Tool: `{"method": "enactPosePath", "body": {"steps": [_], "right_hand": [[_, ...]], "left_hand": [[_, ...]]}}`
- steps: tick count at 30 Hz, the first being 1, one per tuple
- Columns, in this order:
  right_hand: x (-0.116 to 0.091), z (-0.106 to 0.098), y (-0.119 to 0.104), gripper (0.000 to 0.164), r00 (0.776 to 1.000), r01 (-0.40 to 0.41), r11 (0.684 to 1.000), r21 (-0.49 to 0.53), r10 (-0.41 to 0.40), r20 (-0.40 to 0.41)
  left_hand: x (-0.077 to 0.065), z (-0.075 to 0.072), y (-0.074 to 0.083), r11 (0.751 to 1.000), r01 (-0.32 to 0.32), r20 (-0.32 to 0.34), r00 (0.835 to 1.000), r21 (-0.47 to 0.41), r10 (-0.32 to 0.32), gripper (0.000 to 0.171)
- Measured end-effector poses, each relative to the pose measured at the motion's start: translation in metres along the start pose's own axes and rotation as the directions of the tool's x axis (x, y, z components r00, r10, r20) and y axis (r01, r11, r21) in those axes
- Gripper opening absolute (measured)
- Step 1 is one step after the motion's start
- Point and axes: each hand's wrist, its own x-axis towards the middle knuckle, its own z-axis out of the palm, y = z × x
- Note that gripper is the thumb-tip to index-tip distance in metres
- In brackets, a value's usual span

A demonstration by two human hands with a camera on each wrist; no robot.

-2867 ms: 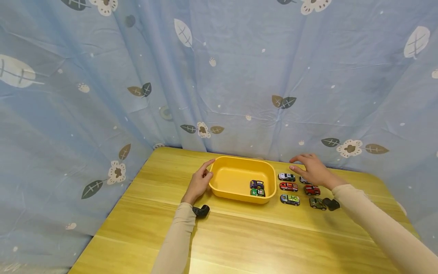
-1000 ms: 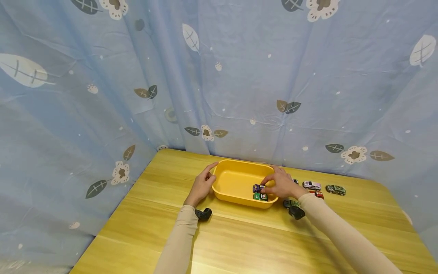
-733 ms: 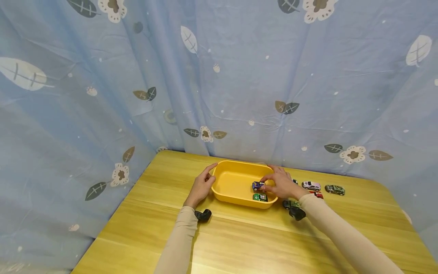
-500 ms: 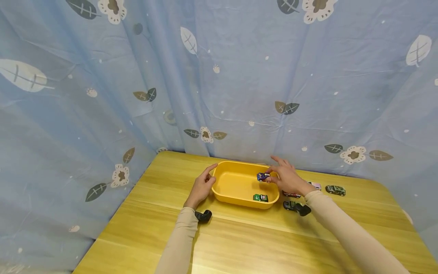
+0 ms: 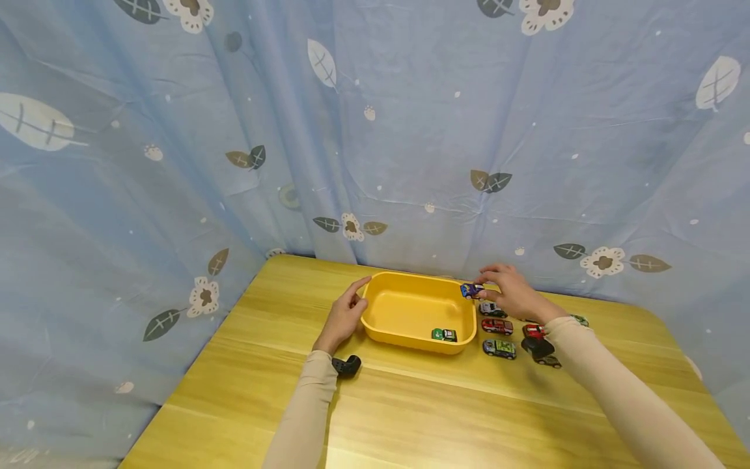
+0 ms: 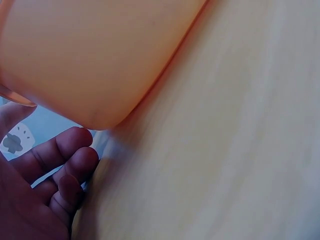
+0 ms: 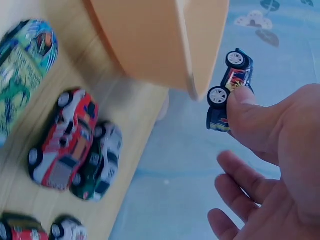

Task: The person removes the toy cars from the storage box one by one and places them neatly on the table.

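My right hand (image 5: pixel 512 293) pinches a dark blue toy car (image 5: pixel 471 291) between thumb and fingers, just above the right end of a yellow plastic bin (image 5: pixel 375 331). In the right wrist view the toy car (image 7: pixel 235 82) hangs on its side beside the bin's rim, with the other fingers spread below it. A green toy car (image 5: pixel 444 335) lies inside the bin near its front right corner. At the bin's left end, my left hand (image 5: pixel 342 317) touches the rim with a fingertip. Its other fingers are loosely bent beside the bin wall (image 6: pixel 100 60) in the left wrist view.
Right of the bin stand several toy cars, among them a red one (image 5: pixel 497 326), a green-and-blue one (image 5: pixel 500 348) and a white one (image 5: pixel 492 309). My right forearm partly hides others. A patterned blue curtain (image 5: pixel 410 130) hangs behind the wooden table (image 5: pixel 410 410).
My right hand has reached into the bin, taken hold of the dark blue car beside the green one, and lifted it up and right to the rim. My left hand has stayed at the bin.
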Motion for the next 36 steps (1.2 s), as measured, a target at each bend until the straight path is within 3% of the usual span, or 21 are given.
{"method": "enactPosePath", "body": {"steps": [13, 19, 24, 36], "right_hand": [[-0.025, -0.030, 0.030, 0.026, 0.998, -0.031, 0.999, -0.012, 0.032, 0.046], [-0.050, -0.045, 0.048, 0.031, 0.994, -0.091, 0.996, -0.009, 0.091, 0.057], [-0.072, -0.057, 0.063, 0.031, 0.996, -0.081, 0.995, -0.050, 0.083, 0.029], [-0.112, -0.057, 0.085, 0.025, 0.995, -0.099, 0.985, -0.144, 0.100, -0.005]], "left_hand": [[0.002, -0.001, -0.001, 1.000, 0.005, 0.000, 1.000, -0.003, -0.005, 0.053], [0.000, -0.001, 0.001, 1.000, 0.006, -0.001, 1.000, -0.003, -0.006, 0.053], [0.000, -0.001, 0.001, 1.000, 0.023, 0.000, 1.000, -0.011, -0.023, 0.052], [0.001, 0.000, 0.002, 1.000, 0.012, -0.008, 1.000, -0.013, -0.012, 0.053]]}}
